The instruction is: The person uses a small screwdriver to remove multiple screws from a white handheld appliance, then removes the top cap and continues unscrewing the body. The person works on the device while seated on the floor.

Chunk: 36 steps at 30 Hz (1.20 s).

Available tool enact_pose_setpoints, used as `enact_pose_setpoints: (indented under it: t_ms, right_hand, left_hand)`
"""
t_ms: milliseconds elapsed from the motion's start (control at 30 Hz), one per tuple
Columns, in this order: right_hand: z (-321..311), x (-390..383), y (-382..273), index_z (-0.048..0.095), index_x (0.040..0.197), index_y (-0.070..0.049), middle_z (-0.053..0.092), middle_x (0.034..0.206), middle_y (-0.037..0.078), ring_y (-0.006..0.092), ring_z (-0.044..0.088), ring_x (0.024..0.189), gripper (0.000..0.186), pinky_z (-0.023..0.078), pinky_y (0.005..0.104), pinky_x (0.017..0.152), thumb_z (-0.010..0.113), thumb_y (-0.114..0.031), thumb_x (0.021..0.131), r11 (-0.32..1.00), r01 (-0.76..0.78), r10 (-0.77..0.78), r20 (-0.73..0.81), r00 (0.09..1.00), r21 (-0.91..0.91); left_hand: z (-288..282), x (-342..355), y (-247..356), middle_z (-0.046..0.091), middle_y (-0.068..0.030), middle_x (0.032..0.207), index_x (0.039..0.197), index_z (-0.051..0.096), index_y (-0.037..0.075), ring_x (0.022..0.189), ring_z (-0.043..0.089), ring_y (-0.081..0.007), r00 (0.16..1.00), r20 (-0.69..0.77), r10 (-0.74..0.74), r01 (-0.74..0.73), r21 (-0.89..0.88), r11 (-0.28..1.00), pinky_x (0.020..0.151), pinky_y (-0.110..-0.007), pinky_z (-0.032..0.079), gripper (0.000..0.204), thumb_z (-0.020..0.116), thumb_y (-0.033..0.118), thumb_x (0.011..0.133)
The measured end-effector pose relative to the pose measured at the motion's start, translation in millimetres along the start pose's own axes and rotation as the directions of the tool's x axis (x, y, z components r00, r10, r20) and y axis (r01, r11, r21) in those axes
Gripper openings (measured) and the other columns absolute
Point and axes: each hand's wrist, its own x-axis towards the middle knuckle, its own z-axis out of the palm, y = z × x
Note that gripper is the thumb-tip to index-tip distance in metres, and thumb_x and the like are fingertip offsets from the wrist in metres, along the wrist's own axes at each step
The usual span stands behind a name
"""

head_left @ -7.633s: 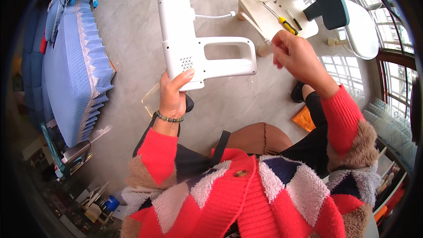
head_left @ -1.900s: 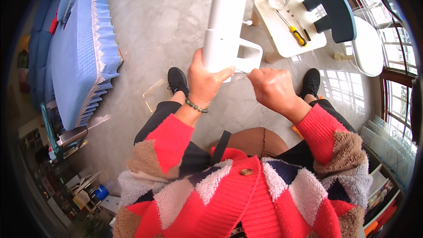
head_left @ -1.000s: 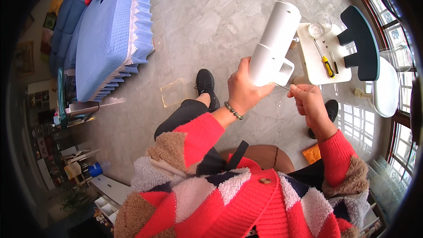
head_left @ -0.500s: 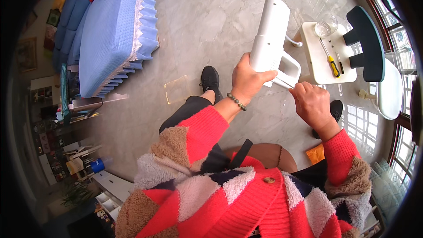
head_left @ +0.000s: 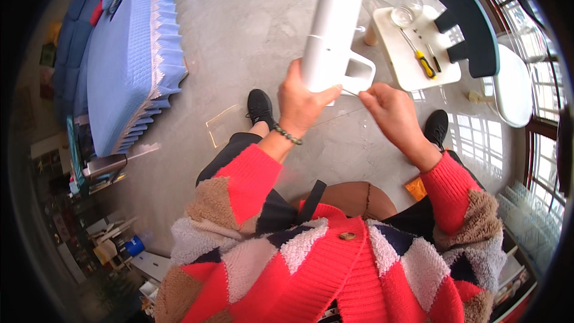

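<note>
My left hand [head_left: 301, 97] is closed around the lower end of a white handheld appliance [head_left: 332, 33], which has a cylindrical body and a loop handle. The appliance is tilted, its far end pointing away from me, and my thumb lies across the base near the handle. Just to the right, my right hand [head_left: 390, 113] is closed in a pinch by the bottom of the handle. A thin, rod-like piece [head_left: 351, 91] runs from its fingertips to the appliance's base; most of it is hidden, so its kind cannot be made out.
A small white table [head_left: 391, 54] at the right bears a yellow-and-black screwdriver [head_left: 426, 66], a thin dark tool [head_left: 434, 58], small dark pieces and a clear glass bowl [head_left: 403, 17]. Beside it is a dark-backed chair [head_left: 478, 30]. A blue-covered sofa [head_left: 128, 60] stands left; an orange packet [head_left: 415, 189] lies near my leg.
The view has shifted, so the table, sofa and hands sit differently in the picture. My right hand has risen slightly relative to my left. The left hand keeps its hold on the appliance.
</note>
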Motion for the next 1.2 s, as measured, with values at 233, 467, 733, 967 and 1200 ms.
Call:
enact_pose_setpoints:
  t_ms: [233,467,733,967,1200]
  right_hand:
    - [-3,-9,-3,0.052,0.080,-0.006,0.059,0.068,0.009,0.0264,0.064,0.059,0.014,0.049,0.0380,0.048,0.063,-0.015,0.085,0.682,0.472,-0.519,0.085,0.851,-0.559]
    - [-8,-2,4,0.062,0.077,-0.003,0.040,0.051,-0.002,0.0147,0.039,0.044,0.018,0.030,0.0318,0.043,0.065,-0.017,0.088,0.691,-0.488,0.346,0.348,0.871,0.533]
    - [3,2,1,0.060,0.080,-0.004,0.045,0.052,0.001,0.0163,0.050,0.046,0.020,0.037,0.0324,0.042,0.062,-0.021,0.091,0.939,-0.055,0.049,0.028,0.998,0.340]
    - [-1,-7,1,0.057,0.072,-0.005,0.060,0.065,0.013,0.0286,0.065,0.059,0.019,0.049,0.0399,0.048,0.061,-0.016,0.087,0.712,0.475,-0.547,0.015,0.837,-0.518]
    - [4,-1,2,0.061,0.071,0.001,0.060,0.059,0.018,0.0295,0.061,0.051,0.032,0.045,0.0397,0.046,0.060,-0.025,0.091,0.985,-0.135,0.133,0.022,0.991,0.107]
  left_hand:
    - [-3,0,3,0.065,-0.0101,0.097,0.106,0.055,-0.005,0.085,0.063,-0.0154,0.978,0.100,-0.184,0.202,-0.225,0.953,0.073,-0.030,0.053,0.045,0.079,0.008,0.071]
    - [1,-13,-5,0.066,-0.0107,0.097,0.112,0.053,-0.003,0.084,0.064,-0.0163,0.983,0.015,0.181,-0.182,0.067,0.981,0.074,-0.031,0.053,0.055,0.082,0.012,0.069]
    - [-2,-2,3,0.064,-0.0112,0.102,0.113,0.053,-0.004,0.089,0.064,-0.0169,0.999,0.037,-0.019,0.022,-0.069,0.997,0.076,-0.031,0.053,0.051,0.080,0.009,0.071]
    - [-4,-2,5,0.063,-0.0109,0.102,0.111,0.052,-0.005,0.089,0.063,-0.0164,0.982,0.100,-0.158,0.176,-0.223,0.959,0.078,-0.030,0.053,0.047,0.077,0.006,0.074]
    - [-1,-12,-4,0.062,-0.0118,0.102,0.111,0.051,-0.004,0.091,0.062,-0.0171,0.999,0.030,0.041,-0.040,-0.032,0.999,0.077,-0.030,0.052,0.051,0.080,0.008,0.070]
